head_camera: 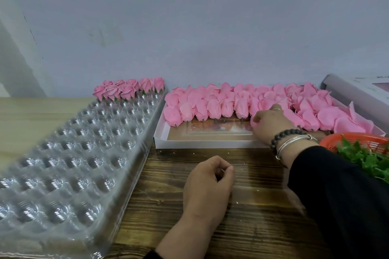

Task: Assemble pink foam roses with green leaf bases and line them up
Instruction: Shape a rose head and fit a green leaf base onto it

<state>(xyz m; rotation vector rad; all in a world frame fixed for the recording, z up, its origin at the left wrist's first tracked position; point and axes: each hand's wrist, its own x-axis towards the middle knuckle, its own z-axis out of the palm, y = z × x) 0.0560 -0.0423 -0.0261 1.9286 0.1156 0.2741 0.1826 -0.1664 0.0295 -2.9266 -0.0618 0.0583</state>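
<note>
Nothing could be read from where I stood. The grey box lid [357,90] at the far right carried a few dark marks along its top edge, too cut off and blurred to make out as letters.

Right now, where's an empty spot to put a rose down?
Bare wood between the clear tray and left hand. Bare box floor before the roses. Crowded: box back, and by the basket.
</note>
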